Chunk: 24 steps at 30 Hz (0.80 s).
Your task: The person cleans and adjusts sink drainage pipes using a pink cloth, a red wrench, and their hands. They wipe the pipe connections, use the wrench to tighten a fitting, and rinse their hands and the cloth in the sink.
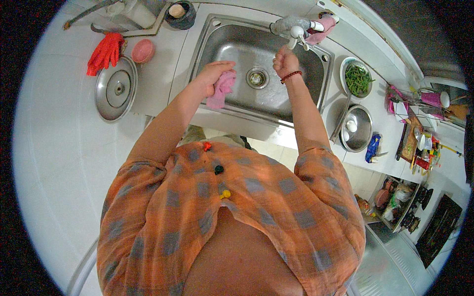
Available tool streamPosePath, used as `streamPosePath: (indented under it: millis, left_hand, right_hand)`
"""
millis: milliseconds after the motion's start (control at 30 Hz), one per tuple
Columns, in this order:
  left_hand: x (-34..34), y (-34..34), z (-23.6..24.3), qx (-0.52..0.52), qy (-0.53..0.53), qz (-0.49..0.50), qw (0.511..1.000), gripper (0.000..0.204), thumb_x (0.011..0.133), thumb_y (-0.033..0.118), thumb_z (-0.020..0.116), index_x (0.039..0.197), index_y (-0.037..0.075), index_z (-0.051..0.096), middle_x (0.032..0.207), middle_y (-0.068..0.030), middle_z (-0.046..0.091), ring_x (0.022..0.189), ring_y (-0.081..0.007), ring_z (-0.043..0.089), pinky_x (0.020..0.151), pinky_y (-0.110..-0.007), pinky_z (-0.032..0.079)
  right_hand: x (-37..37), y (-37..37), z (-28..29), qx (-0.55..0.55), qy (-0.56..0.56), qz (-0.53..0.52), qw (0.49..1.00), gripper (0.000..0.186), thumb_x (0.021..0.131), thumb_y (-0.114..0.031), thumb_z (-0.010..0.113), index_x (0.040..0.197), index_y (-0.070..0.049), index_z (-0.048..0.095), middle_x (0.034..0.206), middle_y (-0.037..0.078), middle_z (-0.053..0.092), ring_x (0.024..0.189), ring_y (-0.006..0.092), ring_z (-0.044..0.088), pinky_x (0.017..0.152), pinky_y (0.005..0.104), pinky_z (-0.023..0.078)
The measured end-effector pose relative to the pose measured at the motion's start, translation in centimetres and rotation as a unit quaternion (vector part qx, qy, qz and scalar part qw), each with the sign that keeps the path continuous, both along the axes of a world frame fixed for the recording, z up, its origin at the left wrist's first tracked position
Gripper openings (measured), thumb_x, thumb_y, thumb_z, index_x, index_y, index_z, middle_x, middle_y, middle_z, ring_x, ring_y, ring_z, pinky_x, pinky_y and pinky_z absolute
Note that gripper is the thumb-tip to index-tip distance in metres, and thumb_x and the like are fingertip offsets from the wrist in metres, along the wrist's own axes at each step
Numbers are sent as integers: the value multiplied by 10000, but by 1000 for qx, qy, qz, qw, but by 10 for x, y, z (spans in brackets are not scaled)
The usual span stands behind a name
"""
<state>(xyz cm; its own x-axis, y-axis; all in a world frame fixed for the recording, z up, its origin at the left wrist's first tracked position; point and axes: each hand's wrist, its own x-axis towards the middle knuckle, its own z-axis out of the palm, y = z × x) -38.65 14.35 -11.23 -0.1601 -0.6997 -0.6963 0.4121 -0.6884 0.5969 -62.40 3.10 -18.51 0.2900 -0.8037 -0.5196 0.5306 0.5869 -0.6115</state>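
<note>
A pink cloth (221, 90) hangs from my left hand (215, 75), whose fingers are closed on it over the left part of the steel sink (242, 52). My right hand (285, 62), with a dark red bead bracelet on the wrist, is raised over the sink's right side. Its fingers are curled closed just below the tap (296, 33); what they hold, if anything, is hidden. The tap has a white spout and handle, with grey wrapping on its left part. The drain (257, 78) lies between my hands.
Left of the sink are a round metal lid (117, 89), red gloves (104, 53), a pink bowl (143, 51) and a dark container (180, 15). To the right stand a bowl of green beans (359, 80), a metal bowl (356, 129) with white pieces, and a blue packet (374, 147).
</note>
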Motion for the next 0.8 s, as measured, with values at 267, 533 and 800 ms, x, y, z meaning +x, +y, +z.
streamPosePath:
  millis: [267,533,800]
  left_hand:
    - [-1,1,3,2,-1,7,1000,241,803,216,616,1012,106,567,803,-51,590,620,-168,577,452,-375,493]
    - [-3,0,-2,6,-2,-6,1000,255,803,246,620,1017,120,562,823,-50,588,641,-168,571,493,-404,491]
    - [-5,4,3,5,-7,-14,1000,246,807,224,609,1025,119,565,863,-57,596,688,-178,581,520,-411,507]
  right_hand:
    - [-5,18,32,-26,-279,55,958,461,851,-229,385,1225,42,387,1213,219,408,1131,358,406,1029,468,280]
    - [-25,0,-7,-46,-127,50,990,375,813,-130,564,1142,-7,432,738,24,479,543,85,431,477,201,382]
    - [1,9,29,41,-22,-60,997,190,832,-193,559,926,-36,507,642,18,457,482,64,378,383,195,289]
